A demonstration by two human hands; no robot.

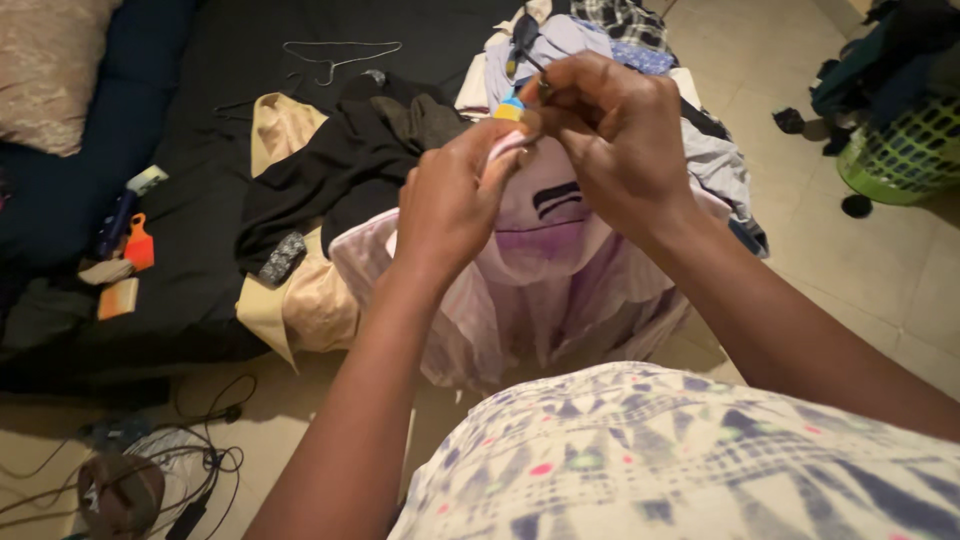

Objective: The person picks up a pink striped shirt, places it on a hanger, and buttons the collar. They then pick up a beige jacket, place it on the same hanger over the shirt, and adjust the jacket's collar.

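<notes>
Both hands, left hand (pixel 450 195) and right hand (pixel 610 130), pinch the pink shirt (pixel 545 270) at its collar. It looks light, soft and limp; the collar seems the firmest hold.

A wire hanger (pixel 340 55) lies on the dark mattress (pixel 215 190), with a beige garment (pixel 300 300) and a black garment (pixel 330 170) piled just beside it. An orange comb (pixel 139 243) rests near the mattress's left edge, below a patterned pillow (pixel 45 65). A green laundry basket (pixel 900 150) stands on the tiled floor (pixel 850 270) at right; cables (pixel 190 470) lie at lower left.
</notes>
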